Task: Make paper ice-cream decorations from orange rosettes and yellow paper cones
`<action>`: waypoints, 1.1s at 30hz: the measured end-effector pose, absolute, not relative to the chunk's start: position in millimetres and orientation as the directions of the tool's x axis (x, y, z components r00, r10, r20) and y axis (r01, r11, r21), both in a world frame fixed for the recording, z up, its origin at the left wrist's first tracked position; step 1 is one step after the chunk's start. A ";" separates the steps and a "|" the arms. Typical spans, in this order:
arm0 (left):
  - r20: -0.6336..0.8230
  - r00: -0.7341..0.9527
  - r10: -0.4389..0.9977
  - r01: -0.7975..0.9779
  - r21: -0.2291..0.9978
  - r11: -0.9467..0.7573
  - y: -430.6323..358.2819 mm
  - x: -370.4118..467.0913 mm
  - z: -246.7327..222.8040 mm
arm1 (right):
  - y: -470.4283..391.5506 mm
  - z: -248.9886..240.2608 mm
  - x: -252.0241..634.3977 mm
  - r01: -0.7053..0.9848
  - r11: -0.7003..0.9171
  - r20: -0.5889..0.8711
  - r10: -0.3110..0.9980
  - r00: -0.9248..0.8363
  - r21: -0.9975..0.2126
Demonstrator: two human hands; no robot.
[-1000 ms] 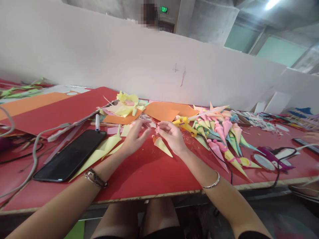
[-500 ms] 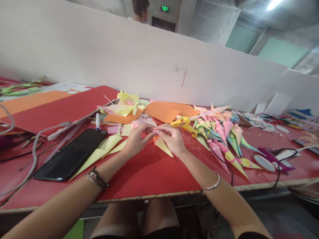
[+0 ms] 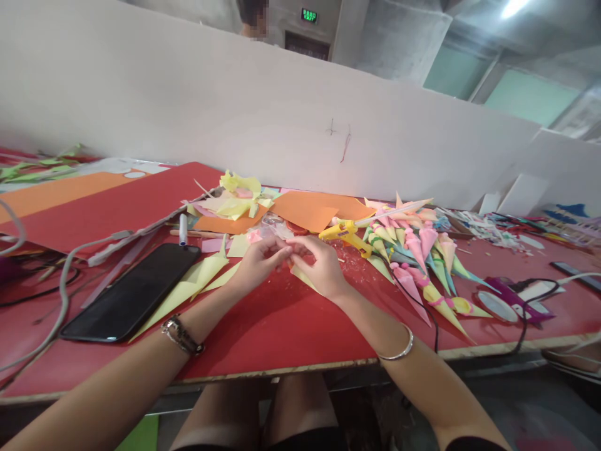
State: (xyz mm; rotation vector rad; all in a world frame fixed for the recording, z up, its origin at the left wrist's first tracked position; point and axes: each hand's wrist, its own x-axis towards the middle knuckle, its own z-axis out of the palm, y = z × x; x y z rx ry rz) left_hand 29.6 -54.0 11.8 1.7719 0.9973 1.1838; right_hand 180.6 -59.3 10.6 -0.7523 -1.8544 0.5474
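The right hand (image 3: 322, 266) had covered more of the yellow cone (image 3: 304, 278), just below its grip, whose state, like the left hand's (image 3: 258, 264), was unclear.

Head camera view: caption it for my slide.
Left hand and right hand close together over a red table, near yellow glue gun and paper cones.

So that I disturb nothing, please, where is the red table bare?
The red table is bare between bracelet and bangle, in front of left hand and right hand. Crowded: paper scraps behind, glue gun and paper cones right, smartphone left.
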 end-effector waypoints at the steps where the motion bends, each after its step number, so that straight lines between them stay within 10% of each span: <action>1: 0.339 0.270 0.901 0.172 0.904 -0.391 -52.7 29.0 10.9 | -59.2 10.4 180.7 0.266 0.720 0.655 0.694 -0.299 -0.641; 16: 0.195 0.056 0.979 -0.268 0.948 -0.174 -44.7 28.7 9.6 | -60.3 13.7 183.8 0.296 0.724 0.704 0.684 -0.191 -0.623; 33: 0.170 0.153 0.974 -0.271 0.954 -0.124 -45.7 29.9 5.9 | -58.4 12.7 183.8 0.131 0.592 0.566 0.802 -0.188 -0.795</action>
